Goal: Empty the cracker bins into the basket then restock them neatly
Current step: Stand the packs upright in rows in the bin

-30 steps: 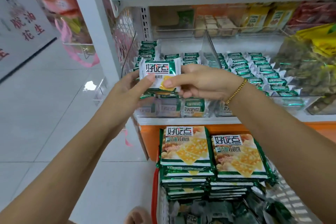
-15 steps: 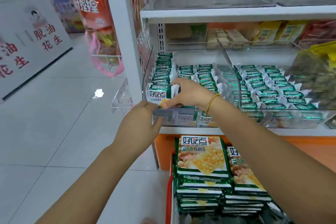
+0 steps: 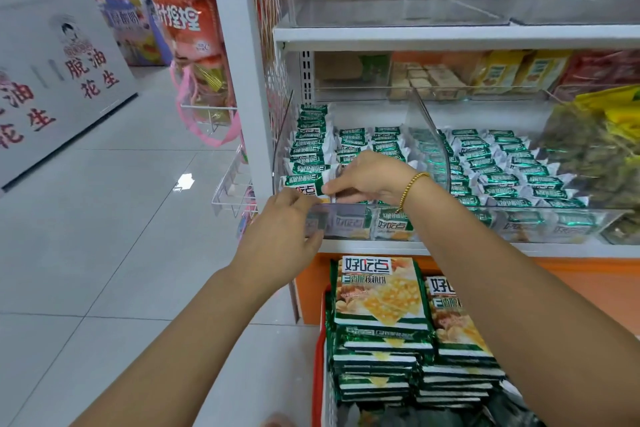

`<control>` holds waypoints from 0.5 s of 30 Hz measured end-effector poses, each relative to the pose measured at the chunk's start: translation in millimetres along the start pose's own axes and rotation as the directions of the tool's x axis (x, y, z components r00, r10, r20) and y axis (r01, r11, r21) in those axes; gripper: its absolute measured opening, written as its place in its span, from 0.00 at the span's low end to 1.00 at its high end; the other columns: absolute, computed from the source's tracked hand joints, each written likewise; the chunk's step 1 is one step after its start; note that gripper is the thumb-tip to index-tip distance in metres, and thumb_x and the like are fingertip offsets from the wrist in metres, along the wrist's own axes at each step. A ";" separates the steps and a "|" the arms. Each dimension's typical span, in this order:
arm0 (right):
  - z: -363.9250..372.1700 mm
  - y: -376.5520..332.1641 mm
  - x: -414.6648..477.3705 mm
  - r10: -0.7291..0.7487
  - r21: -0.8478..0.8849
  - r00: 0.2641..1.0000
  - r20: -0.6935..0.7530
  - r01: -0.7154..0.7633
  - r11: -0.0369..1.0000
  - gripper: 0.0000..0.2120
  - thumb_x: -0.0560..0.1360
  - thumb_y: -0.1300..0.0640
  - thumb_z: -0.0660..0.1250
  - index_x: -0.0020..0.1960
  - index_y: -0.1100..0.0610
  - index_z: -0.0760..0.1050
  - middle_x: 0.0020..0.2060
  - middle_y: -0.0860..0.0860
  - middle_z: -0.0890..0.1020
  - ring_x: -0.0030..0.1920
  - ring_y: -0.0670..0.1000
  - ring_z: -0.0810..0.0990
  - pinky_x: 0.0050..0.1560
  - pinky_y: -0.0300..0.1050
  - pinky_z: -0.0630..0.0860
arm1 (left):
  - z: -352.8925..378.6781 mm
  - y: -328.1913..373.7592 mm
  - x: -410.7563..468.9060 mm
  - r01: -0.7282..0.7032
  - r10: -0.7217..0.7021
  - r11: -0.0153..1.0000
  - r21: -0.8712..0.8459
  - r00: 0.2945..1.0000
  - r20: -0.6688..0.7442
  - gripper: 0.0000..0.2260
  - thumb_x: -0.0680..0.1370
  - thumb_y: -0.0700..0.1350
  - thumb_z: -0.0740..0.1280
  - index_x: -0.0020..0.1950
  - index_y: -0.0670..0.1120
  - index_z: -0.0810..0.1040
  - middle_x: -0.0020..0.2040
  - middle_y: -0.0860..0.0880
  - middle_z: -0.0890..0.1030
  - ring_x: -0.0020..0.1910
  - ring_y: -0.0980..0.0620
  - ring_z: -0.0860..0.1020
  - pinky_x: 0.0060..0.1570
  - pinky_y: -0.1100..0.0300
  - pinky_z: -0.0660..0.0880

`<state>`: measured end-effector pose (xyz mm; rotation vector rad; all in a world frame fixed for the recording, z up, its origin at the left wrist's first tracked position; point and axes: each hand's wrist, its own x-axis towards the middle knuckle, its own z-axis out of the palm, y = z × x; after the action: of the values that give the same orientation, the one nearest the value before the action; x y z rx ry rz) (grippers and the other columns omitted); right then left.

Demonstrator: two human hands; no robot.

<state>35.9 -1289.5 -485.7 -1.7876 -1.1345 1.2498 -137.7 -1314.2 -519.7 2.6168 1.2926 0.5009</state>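
A clear cracker bin [image 3: 349, 208] on the middle shelf holds rows of green-and-white cracker packets [image 3: 349, 139] standing on edge. My right hand [image 3: 367, 177] and my left hand [image 3: 287, 225] together hold one cracker packet [image 3: 306, 191] at the front-left corner of the bin, my right thumb on its right edge. My left hand's fingers lie over the bin's front wall. A second bin [image 3: 519, 218] to the right is packed with the same packets. Below, a red basket [image 3: 318, 367] carries two stacks of cracker packets [image 3: 379, 295].
A clear curved divider [image 3: 429, 135] separates the two bins. A bin of greenish snacks [image 3: 595, 149] sits at far right. The white shelf post [image 3: 242, 80] stands left of the bin, with hanging snack bags [image 3: 187, 17] and a wire rack [image 3: 230, 191]. Tiled aisle floor lies left.
Both hands have carried the packet from in front of the shelf down into the bin's front-left corner. The view has shifted closer and lower.
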 end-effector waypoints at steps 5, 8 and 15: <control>12.8 -10.2 -4.2 0.002 0.047 1.000 -0.028 -0.001 0.999 0.17 0.73 0.56 0.73 0.55 0.66 0.74 0.44 0.55 0.80 0.49 0.52 0.81 0.44 0.39 0.81 | 2.3 3.8 -1.4 -0.041 0.043 0.998 0.041 0.998 -0.034 0.20 0.77 0.49 0.63 0.70 0.51 0.69 0.66 0.49 0.68 0.65 0.50 0.66 0.58 0.58 0.70; 23.3 -14.5 -5.3 -0.008 -0.020 0.995 -0.103 0.006 1.000 0.09 0.77 0.60 0.68 0.42 0.63 0.71 0.38 0.54 0.77 0.47 0.52 0.80 0.30 0.33 0.77 | 5.8 2.6 -0.9 -0.027 0.029 0.999 0.044 0.998 -0.052 0.19 0.77 0.48 0.63 0.68 0.49 0.70 0.64 0.48 0.69 0.63 0.49 0.68 0.57 0.58 0.69; 23.4 -13.7 -21.7 -0.106 -0.322 0.985 -0.134 0.058 0.945 0.10 0.80 0.59 0.62 0.42 0.61 0.76 0.44 0.56 0.83 0.39 0.50 0.79 0.38 0.37 0.75 | 7.1 -0.9 -4.8 -0.065 0.066 0.998 0.028 0.997 -0.039 0.14 0.76 0.46 0.66 0.62 0.45 0.76 0.61 0.45 0.72 0.60 0.47 0.72 0.53 0.54 0.74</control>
<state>6.4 -1303.0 -473.1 -2.0065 -1.3670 0.9045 -138.3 -1317.6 -527.6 2.6917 1.2366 0.5536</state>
